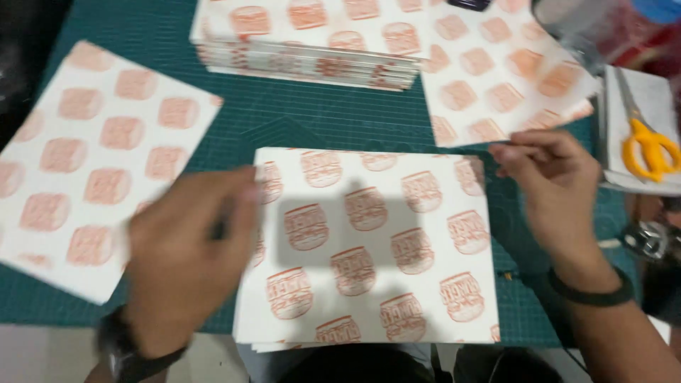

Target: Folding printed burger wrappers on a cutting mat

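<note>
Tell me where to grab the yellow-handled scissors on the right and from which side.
Take the scissors by the yellow loops, probably coming from the near side: they lie flat on white paper with the handles toward the person and the blades pointing away. The right hand is nearest.

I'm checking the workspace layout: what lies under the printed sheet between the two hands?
Under the printed sheet more sheet edges peek out along its bottom edge, so it tops a small pile on the green cutting mat. The sheet hides the pile's depth and the mat beneath.
</note>
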